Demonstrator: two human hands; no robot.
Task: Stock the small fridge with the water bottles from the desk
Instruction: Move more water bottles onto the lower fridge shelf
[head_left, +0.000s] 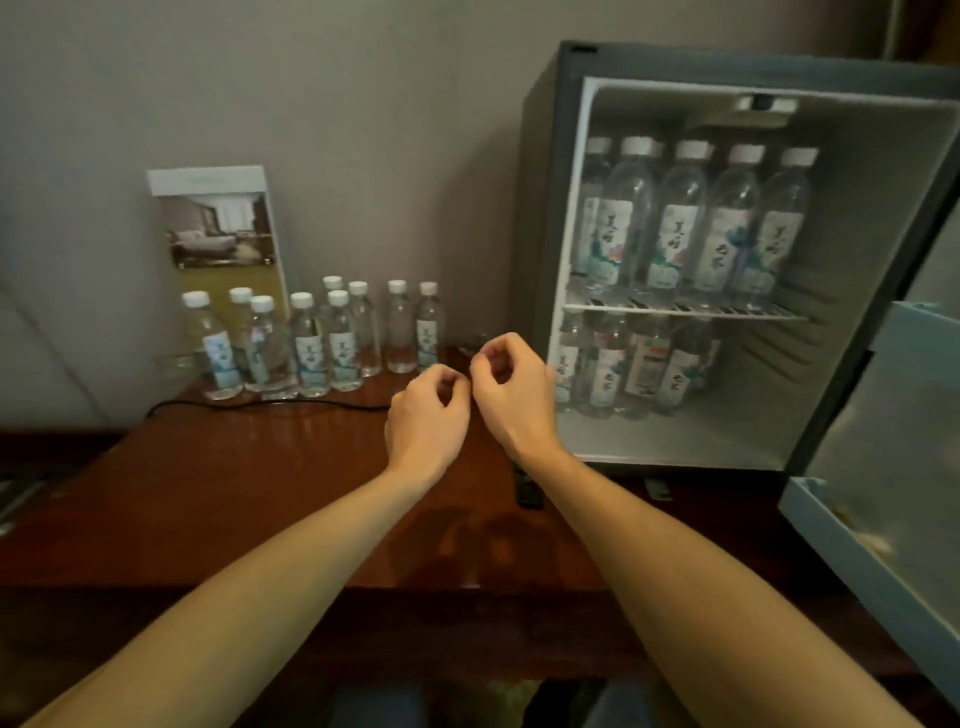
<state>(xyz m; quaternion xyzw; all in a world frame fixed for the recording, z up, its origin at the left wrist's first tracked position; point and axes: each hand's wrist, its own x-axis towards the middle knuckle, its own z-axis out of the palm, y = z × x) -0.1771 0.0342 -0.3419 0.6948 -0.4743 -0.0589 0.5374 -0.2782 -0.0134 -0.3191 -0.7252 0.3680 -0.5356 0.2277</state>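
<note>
Head view of a stocking task in progress. The left hand (427, 410) and right hand (511, 387) are raised side by side above the brown wooden surface (234, 467), close together but not touching. The fingers of both hands are loosely curled toward the thumbs and grip nothing. Both forearms are bare and reach in from the lower edge of the view.

The water bottles (311, 353) still to be stocked stand upright in a loose cluster at the back of the surface, against the wall and left of the hands. Nine white caps can be counted. A printed card (223, 228) with a photograph of a room leans on the wall just behind the cluster's left part. A black cable (270, 404) runs along the surface in front of the cluster.

The small fridge (540, 208) stands on the right of the surface with its door (883, 441) swung open to the right. On its wire shelf (685, 310) a front row of five upper bottles (675, 234) stands upright, with at least one more behind at the left. Below the shelf, lower bottles (608, 364) stand on the fridge floor, filling its left part. A small dark object (528, 491), too blurred to identify, lies on the surface just in front of the fridge, below the right wrist.
</note>
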